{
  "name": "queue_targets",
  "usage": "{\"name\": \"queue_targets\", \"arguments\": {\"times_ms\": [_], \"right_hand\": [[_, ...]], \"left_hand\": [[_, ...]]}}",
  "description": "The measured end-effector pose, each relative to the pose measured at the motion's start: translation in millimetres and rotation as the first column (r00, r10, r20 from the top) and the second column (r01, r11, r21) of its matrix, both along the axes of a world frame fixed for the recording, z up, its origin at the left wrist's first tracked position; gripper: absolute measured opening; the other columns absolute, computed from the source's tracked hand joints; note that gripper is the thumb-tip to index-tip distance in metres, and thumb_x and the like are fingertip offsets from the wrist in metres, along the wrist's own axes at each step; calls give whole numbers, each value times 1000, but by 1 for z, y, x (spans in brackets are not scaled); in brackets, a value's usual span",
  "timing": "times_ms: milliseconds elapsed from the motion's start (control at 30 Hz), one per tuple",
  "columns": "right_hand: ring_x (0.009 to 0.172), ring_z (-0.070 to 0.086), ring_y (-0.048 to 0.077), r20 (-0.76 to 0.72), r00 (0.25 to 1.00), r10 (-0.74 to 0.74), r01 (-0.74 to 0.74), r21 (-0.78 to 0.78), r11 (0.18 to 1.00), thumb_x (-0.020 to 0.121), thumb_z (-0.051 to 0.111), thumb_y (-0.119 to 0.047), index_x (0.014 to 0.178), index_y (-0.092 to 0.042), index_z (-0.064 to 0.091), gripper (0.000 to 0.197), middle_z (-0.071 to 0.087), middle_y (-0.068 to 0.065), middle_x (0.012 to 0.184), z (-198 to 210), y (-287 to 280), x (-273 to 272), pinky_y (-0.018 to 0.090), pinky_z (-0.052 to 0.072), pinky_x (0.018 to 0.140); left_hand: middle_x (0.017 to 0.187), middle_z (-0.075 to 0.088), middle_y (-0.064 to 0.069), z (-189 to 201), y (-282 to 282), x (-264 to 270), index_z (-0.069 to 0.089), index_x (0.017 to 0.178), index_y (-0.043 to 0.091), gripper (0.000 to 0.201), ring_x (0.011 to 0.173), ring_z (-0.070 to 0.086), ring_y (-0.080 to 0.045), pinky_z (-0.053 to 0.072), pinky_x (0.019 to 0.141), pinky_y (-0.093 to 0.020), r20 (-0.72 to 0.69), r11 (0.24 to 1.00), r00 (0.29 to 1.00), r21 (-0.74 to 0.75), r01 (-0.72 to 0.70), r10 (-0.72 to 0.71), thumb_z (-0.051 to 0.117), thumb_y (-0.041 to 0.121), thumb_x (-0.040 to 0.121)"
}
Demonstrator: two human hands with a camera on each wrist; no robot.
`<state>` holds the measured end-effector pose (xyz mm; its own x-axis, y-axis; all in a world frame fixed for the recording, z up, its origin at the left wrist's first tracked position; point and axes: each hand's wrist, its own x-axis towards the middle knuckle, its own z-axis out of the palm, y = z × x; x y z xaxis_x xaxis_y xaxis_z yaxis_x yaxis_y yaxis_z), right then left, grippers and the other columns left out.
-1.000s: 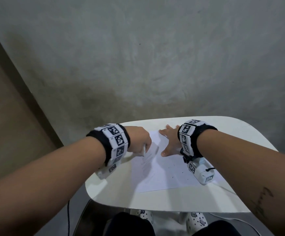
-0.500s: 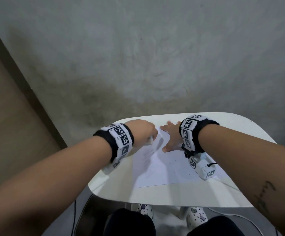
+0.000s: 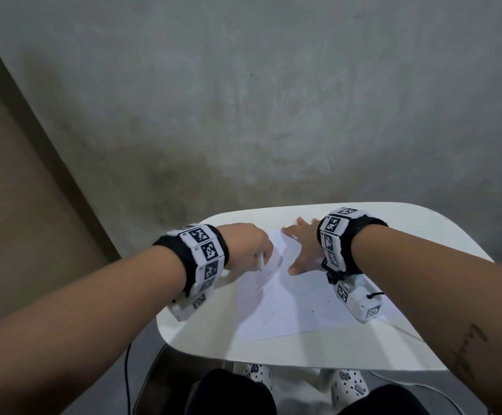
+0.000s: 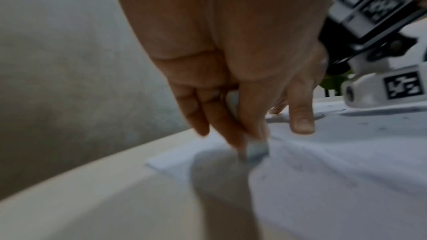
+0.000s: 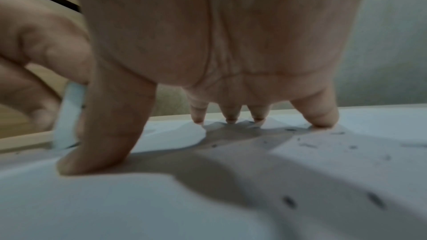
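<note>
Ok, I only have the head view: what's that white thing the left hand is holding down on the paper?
Observer: It looks like a small pale eraser. The left hand pinches it between thumb and fingers, with its end down on the paper.
Operator: Is the right hand lying flat on the sheet?
Observer: No. The right wrist view shows the right hand arched, with only the thumb and fingertips pressing the paper and the palm raised.
Operator: And those specks near it, are they ink?
Observer: Up close they look like loose dark crumbs lying on the sheet, probably eraser rubbings.
</note>
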<state>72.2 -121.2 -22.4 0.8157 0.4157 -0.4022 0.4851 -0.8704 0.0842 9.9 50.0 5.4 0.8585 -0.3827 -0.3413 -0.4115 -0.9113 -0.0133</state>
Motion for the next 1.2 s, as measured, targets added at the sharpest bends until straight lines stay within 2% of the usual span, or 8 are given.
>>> {"name": "queue_targets", "arguments": {"times_ms": [100, 300, 500, 567, 700, 867, 1033, 1200], "right_hand": [[147, 8, 32, -7, 1000, 3, -3, 22, 1000, 71, 64, -67, 153, -31, 1, 109, -9, 5, 161, 0, 0, -1, 45, 11, 117], [146, 12, 32, 20, 999, 25, -25, 10, 1000, 74, 63, -65, 153, -30, 3, 105, -4, 5, 161, 4, -2, -3, 47, 15, 116], [147, 9, 32, 30, 999, 29, -29, 1, 1000, 75, 62, -64, 153, -30, 2, 104, -6, 5, 161, 2, 0, -4, 45, 12, 117], [147, 8, 32, 17, 999, 28, -28, 3, 1000, 75, 62, -64, 153, -30, 2, 104, -7, 5, 161, 4, 0, -3, 45, 12, 117], [147, 8, 33, 12, 999, 30, -30, -5, 1000, 74, 61, -66, 153, -31, 1, 105, -7, 5, 161, 4, -1, -2, 48, 11, 116], [145, 14, 33, 37, 998, 59, -59, -3, 998, 75, 61, -65, 153, -27, 5, 103, 4, 7, 160, 2, 1, -3, 47, 18, 115], [147, 10, 33, 22, 999, 43, -42, -37, 998, 71, 60, -70, 152, -32, 1, 107, -5, 3, 161, 4, -1, 1, 49, 14, 116], [147, 9, 33, 21, 999, 37, -37, -22, 999, 72, 61, -68, 152, -31, 2, 107, -5, 4, 161, 1, 0, 1, 48, 13, 116]], "left_hand": [[102, 68, 6, 14, -6, 7, 68, 102, 22, 18, 94, 57, -17, 46, 78, -29, -70, 992, 997, 120, 37, -28, 60, 15, 87], [100, 54, 9, -2, -8, 19, 61, 100, 22, 16, 97, 58, -20, 38, 75, -26, 153, 997, 988, -80, 8, 5, 57, 15, 87], [100, 66, 4, 3, 12, 6, 68, 98, 24, 19, 92, 59, -20, 50, 82, -34, -38, 1000, 999, 6, 14, -14, 60, 15, 82], [99, 65, 5, 5, 6, 11, 67, 97, 25, 19, 91, 60, -21, 50, 81, -35, 6, 999, 1000, 26, 26, -26, 60, 15, 82], [95, 55, 13, -9, 6, 12, 63, 97, 26, 15, 90, 56, -17, 48, 82, -33, 141, 994, 990, -110, -14, 30, 61, 17, 85], [100, 65, 5, 0, 18, 1, 67, 95, 23, 13, 89, 56, -17, 49, 81, -33, -32, 1000, 999, 11, 7, -6, 61, 19, 85], [99, 57, 4, -8, -1, 3, 62, 102, 21, 15, 86, 56, -21, 46, 78, -36, 148, 995, 985, -16, 96, -92, 54, 19, 90], [102, 63, 5, -1, 11, -7, 66, 102, 22, 17, 92, 58, -19, 48, 82, -35, -41, 996, 996, 37, 87, -85, 58, 18, 87]]}}
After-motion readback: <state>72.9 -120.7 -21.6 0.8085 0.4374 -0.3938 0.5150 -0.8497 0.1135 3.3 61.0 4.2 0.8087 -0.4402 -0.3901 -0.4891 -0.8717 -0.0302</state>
